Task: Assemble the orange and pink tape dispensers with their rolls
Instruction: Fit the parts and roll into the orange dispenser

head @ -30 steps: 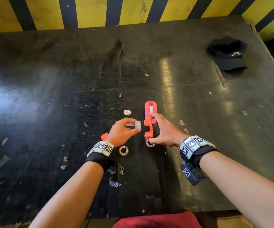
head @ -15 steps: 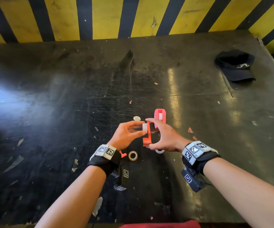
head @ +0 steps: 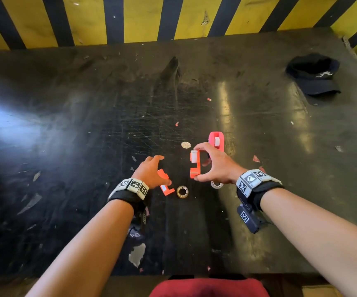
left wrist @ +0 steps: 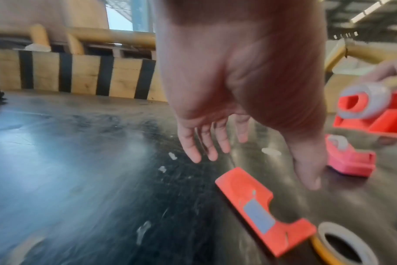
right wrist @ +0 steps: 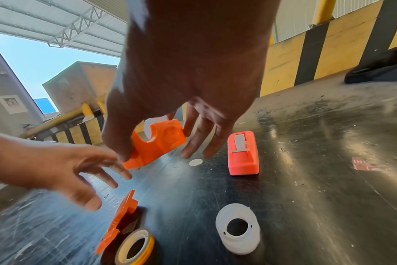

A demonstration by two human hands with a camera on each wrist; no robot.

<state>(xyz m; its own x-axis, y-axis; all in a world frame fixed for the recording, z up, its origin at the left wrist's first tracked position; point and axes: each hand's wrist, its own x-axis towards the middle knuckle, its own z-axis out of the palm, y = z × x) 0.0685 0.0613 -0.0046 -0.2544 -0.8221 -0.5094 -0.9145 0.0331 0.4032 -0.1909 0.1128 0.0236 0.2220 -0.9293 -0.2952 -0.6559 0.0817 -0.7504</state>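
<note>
My right hand (head: pixel 199 163) holds one orange dispenser half (head: pixel 195 168) off the black table, thumb at its low end, forefinger at the top. A white tape roll (head: pixel 193 156) sits in that half (right wrist: pixel 161 143). My left hand (head: pixel 162 169) hovers with spread fingers, holding nothing, just over the other orange half (head: pixel 166 186), which lies flat (left wrist: pixel 261 206). The pink dispenser (head: pixel 216 140) stands on the table beyond my right hand, a white roll in it (right wrist: pixel 243 156).
A yellow-edged tape roll (head: pixel 182 191) lies beside the flat orange half. A white ring (head: pixel 216 185) lies under my right wrist (right wrist: pixel 238 231). A small white disc (head: pixel 185 144) and paper scraps dot the table. A dark cap (head: pixel 314 75) sits far right.
My left hand has let go of the white roll, now seated in the held orange half, and drawn back left over the flat half. My right hand lifted its half.
</note>
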